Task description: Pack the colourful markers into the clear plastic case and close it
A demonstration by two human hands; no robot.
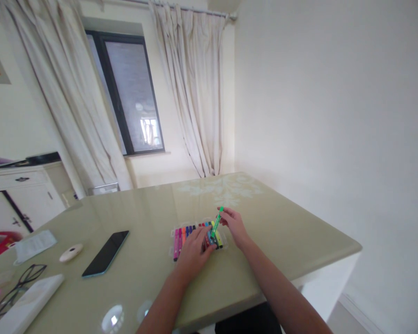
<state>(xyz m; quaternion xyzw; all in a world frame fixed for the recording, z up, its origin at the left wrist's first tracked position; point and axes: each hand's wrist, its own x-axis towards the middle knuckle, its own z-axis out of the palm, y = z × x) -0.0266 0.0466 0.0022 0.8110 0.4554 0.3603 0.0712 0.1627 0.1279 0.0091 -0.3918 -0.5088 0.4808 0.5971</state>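
Note:
A clear plastic case point(172, 235) lies on the table, holding a row of colored markers point(176, 245) from pink and orange through blue and red to yellow. My right hand point(234, 224) pinches a green marker point(217, 223), which is tilted with its lower end over the right part of the row. Across the middle of the markers rests my left hand point(194, 249), fingers stretched out and thumb apart, covering several of them. Whether its fingertips press on any one marker is hard to see.
The table point(153, 208) has a glossy greenish top. Left of the case lie a phone point(106, 254), a white oval object point(71, 252), a face mask point(35, 246), eyeglasses point(23, 281) and a long white box point(35, 304). A wall point(316, 116) stands along the right.

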